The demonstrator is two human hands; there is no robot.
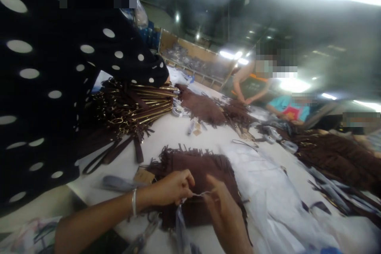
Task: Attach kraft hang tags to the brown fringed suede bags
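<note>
My left hand (pixel 174 187) is closed in a pinch on one end of a thin pale string (pixel 199 194). My right hand (pixel 222 202) pinches the other end, a little to the right. Both hands hover over a brown fringed suede bag (pixel 195 166) lying flat on the white table (pixel 178 135). A bluish strip (pixel 181 226) hangs down below the string between my wrists. A silver bangle (pixel 134 202) sits on my left wrist. A small card tag (pixel 143 175) lies at the bag's left corner.
A person in a black polka-dot top (pixel 44 87) stands close at left beside a pile of brown straps with gold hardware (pixel 133 107). More brown bags (pixel 208 107) and white sheets (pixel 268 190) cover the table. Other people (pixel 256 87) work at the far side. Scissors (pixel 143 238) lie near my left forearm.
</note>
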